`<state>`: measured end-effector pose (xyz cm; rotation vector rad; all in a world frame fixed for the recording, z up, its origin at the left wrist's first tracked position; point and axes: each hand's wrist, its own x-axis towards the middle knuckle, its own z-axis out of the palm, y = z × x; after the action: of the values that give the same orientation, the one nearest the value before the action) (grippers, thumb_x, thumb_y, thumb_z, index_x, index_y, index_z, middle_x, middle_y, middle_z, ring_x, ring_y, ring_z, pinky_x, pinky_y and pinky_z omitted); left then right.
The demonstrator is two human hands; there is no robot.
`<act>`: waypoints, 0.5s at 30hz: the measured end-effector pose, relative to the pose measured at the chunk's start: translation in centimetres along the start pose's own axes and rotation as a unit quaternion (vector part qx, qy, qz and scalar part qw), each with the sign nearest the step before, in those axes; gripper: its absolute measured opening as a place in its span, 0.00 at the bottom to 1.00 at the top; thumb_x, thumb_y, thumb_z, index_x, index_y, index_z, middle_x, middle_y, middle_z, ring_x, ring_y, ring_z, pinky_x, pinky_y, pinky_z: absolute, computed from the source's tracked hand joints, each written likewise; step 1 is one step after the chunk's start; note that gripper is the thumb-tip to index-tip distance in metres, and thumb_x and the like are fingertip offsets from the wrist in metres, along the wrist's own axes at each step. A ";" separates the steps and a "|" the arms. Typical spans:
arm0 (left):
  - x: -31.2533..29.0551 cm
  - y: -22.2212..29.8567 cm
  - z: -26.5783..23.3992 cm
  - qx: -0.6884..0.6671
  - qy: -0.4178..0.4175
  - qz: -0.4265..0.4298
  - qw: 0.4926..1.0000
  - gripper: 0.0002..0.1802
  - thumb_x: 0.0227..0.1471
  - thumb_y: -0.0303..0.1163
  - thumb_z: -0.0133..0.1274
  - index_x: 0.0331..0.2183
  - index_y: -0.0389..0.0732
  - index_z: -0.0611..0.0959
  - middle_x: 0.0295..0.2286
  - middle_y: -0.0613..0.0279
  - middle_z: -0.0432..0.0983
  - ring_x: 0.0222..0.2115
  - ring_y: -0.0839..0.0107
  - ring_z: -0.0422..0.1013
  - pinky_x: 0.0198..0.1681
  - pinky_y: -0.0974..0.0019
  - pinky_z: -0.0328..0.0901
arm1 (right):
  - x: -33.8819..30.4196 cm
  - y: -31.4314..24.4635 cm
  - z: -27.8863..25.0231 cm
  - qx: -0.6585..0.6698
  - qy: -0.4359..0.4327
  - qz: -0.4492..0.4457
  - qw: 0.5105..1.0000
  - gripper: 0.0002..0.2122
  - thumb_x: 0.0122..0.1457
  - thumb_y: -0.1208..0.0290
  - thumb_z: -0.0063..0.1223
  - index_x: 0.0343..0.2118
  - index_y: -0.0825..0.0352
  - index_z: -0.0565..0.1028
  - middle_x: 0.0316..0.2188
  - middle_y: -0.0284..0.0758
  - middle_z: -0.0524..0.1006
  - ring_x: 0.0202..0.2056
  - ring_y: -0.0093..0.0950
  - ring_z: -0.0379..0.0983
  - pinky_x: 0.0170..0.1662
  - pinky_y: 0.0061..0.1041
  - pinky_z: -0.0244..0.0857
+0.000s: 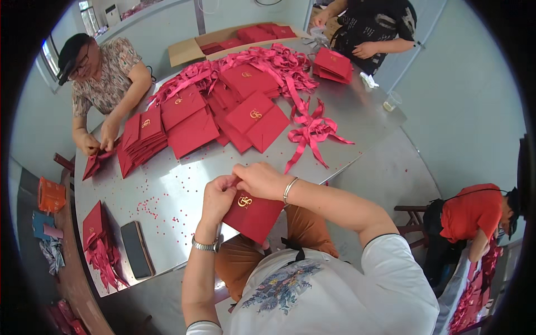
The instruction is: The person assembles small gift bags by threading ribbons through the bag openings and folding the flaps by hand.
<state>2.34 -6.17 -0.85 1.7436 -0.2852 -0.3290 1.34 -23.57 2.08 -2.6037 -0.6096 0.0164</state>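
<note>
my left grip and right grip both pinch one flat red paper bag with gold emblem by its top edge, near the silvery metal bench. i'd guess top-edge fitting (the contact itself is hidden); next calls for steady pinching. on my feed, i count one black rectangular phone; stacked red bags overlap uncountably.

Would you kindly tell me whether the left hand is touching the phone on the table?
Apart: the head view plainly shows a stretch of red-speckled tabletop between the left hand and the phone.
</note>
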 end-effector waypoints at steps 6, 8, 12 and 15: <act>0.2 0.0 -0.7 -0.060 0.012 -0.008 0.998 0.09 0.55 0.21 0.48 0.38 0.32 0.81 0.32 0.60 0.79 0.33 0.77 0.73 0.37 0.74 0.68 | -1.5 -0.1 0.7 0.045 0.104 -0.021 0.993 0.11 0.54 0.68 0.57 0.35 0.67 0.69 0.25 0.46 0.77 0.31 0.46 0.76 0.35 0.42 0.69; 0.9 0.2 -1.0 -0.107 -0.006 -0.027 0.994 0.09 0.57 0.24 0.49 0.35 0.32 0.82 0.31 0.63 0.80 0.32 0.79 0.73 0.38 0.75 0.68 | -1.5 0.3 0.8 0.065 0.127 -0.021 0.990 0.11 0.53 0.68 0.57 0.33 0.68 0.69 0.23 0.46 0.77 0.30 0.46 0.76 0.35 0.41 0.69; 1.1 2.1 -0.8 0.021 -0.075 -0.001 0.997 0.08 0.56 0.25 0.50 0.31 0.33 0.82 0.27 0.60 0.81 0.28 0.72 0.75 0.34 0.71 0.69 | -1.7 0.6 0.0 0.067 0.114 -0.033 0.991 0.12 0.53 0.66 0.57 0.33 0.68 0.68 0.23 0.47 0.76 0.29 0.46 0.75 0.34 0.42 0.68; 0.8 2.2 -1.3 0.258 -0.059 0.124 0.956 0.06 0.53 0.25 0.53 0.32 0.35 0.83 0.27 0.50 0.80 0.27 0.63 0.77 0.32 0.66 0.69 | -2.3 -0.2 -0.3 0.065 0.088 -0.024 0.994 0.11 0.54 0.66 0.55 0.34 0.66 0.70 0.24 0.46 0.76 0.30 0.46 0.75 0.34 0.42 0.68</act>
<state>3.57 -5.69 1.54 2.1716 -0.7222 -0.1823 -0.81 -24.53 2.22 -2.4317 -0.5857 -0.1814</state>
